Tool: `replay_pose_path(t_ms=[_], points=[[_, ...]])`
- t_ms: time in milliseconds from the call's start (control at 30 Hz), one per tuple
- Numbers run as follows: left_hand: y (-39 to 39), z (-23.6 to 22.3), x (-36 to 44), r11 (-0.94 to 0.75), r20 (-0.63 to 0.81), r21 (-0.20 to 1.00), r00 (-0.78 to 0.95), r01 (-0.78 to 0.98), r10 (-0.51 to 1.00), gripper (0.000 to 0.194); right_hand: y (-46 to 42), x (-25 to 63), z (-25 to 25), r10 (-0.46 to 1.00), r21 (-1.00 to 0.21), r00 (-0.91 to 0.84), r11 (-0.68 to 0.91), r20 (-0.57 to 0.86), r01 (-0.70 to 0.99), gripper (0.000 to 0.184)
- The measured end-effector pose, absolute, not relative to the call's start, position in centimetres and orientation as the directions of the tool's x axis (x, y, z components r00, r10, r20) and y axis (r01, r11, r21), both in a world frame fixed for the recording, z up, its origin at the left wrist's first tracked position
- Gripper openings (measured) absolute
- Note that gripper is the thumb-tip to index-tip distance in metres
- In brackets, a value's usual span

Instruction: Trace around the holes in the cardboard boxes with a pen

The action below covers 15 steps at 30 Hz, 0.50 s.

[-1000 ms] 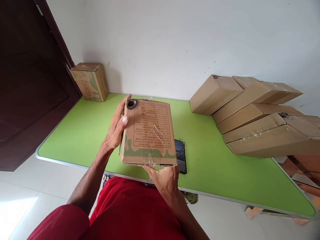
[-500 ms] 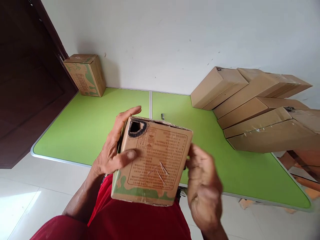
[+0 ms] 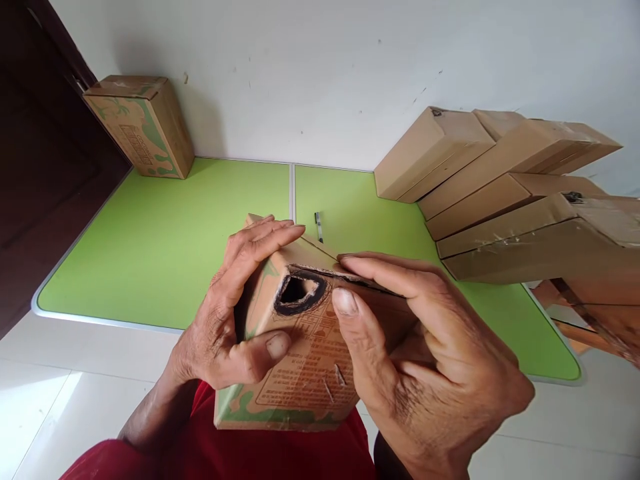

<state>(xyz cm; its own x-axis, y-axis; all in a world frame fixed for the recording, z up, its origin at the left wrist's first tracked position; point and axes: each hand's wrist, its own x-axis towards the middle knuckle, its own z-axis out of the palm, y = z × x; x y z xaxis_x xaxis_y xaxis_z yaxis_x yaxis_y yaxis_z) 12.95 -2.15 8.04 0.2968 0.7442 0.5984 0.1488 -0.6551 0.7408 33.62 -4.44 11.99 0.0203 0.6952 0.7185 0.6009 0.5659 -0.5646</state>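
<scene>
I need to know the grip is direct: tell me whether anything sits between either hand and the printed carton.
Nothing visible does. The left hand and the right hand both press bare on the printed carton, thumbs beside its black-rimmed hole, fingers over the top edge.

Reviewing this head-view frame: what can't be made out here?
- Inside of the held box: dark through the hole.
- Its printed text: too small, partly under the right hand and left hand.
- Small dark item on the table: too small to identify.
- Box stack: cut off at the right edge.
</scene>
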Motion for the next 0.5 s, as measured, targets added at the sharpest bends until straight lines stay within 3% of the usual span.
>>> replay_pose_path(t_ms=[133,333,500], points=[[-2.6,8.7,13.5,-0.586,0.551,0.799,0.223,0.137,0.804,0.072,-4.4,33.3,12.4,0.714,-0.568,0.018,0.541,0.7,0.621,0.011],[-5.4,10.1,13.6,-0.424,0.414,0.891,0.092,0.16,0.906,0.051,-5.7,31.2,12.9,0.792,-0.644,0.06,0.448,0.608,0.62,0.019],[-7.0,10.6,12.7,-0.205,0.254,0.948,-0.188,0.245,0.949,0.045,-6.5,29.1,13.0,0.763,-0.637,0.059,0.491,0.643,0.595,0.021]])
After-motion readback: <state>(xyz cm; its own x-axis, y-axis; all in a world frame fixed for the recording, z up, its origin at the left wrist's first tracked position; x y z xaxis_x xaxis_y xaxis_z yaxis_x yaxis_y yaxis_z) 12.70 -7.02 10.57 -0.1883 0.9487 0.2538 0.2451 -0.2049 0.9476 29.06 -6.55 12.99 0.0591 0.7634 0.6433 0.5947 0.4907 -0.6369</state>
